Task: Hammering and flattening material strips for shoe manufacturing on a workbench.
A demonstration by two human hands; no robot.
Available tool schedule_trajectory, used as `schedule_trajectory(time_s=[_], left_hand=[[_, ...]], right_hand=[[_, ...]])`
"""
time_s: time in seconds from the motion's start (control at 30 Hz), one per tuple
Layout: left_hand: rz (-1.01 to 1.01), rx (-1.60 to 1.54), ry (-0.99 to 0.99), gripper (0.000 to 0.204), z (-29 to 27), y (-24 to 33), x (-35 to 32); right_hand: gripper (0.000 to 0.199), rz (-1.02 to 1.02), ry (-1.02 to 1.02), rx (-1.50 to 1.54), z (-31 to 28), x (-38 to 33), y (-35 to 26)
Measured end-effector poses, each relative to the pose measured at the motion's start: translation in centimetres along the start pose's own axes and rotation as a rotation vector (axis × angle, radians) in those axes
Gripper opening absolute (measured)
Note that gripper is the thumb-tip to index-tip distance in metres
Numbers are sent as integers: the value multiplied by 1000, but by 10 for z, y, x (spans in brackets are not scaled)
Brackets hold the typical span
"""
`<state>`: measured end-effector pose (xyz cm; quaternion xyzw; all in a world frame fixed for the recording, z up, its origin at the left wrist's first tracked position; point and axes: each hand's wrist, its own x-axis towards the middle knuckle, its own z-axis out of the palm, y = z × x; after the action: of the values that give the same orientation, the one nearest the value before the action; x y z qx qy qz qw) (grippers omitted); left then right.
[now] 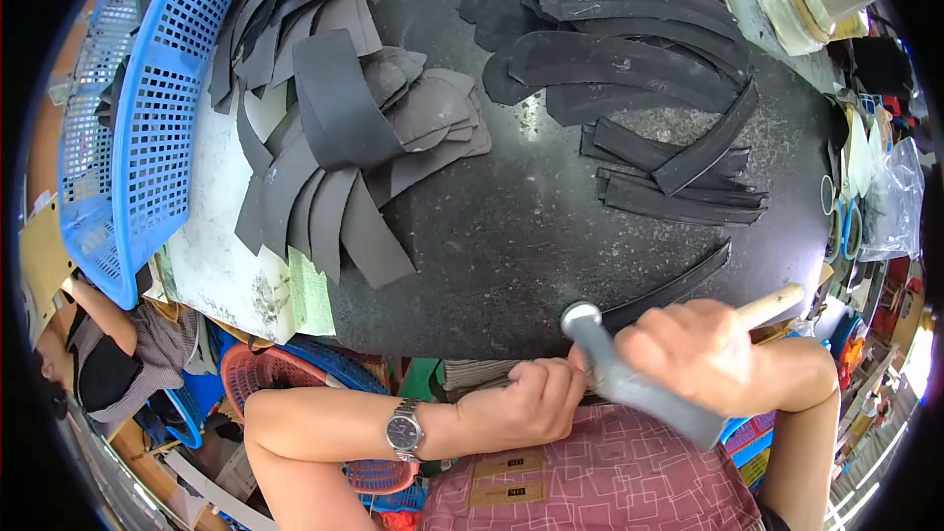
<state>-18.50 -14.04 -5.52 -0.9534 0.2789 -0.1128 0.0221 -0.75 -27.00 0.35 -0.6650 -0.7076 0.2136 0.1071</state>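
So from my end of the feed, my right hand (683,359) has its fingers closed around the handle of a hammer (644,374), metal head out over the worktop's (472,275) near edge. My left hand (531,401) is just beside it, fingers curled in, but the tips are hidden so I can't tell if they're pinching anything. A narrow black strip (683,283) lies on the worktop right by the hammer, partly covered by my right hand. For hammer work like this, I'd keep the face flat, tap lightly along the strip, and keep those left fingers well clear of the head.
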Motion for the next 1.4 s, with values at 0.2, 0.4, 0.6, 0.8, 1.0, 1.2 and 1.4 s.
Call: schedule_trajectory(time_s=[0.2, 0.4, 0.6, 0.8, 1.0, 1.2, 1.4], left_hand=[[-149, -241, 194, 21, 10, -6, 17], [-124, -124, 156, 42, 26, 5, 40], [-383, -299, 59, 41, 19, 13, 45], [-644, -584, 142, 42, 15, 17, 42], [-548, -431, 204, 34, 19, 19, 42], [-463, -451, 281, 27, 20, 18, 34], [-419, -412, 325, 26, 24, 13, 31]], right_hand=[[13, 588, 277, 167, -13, -45, 17], [35, 390, 119, 84, -5, -72, 21], [39, 314, 136, 123, 6, -76, 32], [34, 218, 146, 66, 2, -70, 37], [25, -27, 140, -195, 8, -58, 25], [22, -147, 225, -342, 20, -58, 25], [23, -49, 431, -250, 15, -55, 37]])
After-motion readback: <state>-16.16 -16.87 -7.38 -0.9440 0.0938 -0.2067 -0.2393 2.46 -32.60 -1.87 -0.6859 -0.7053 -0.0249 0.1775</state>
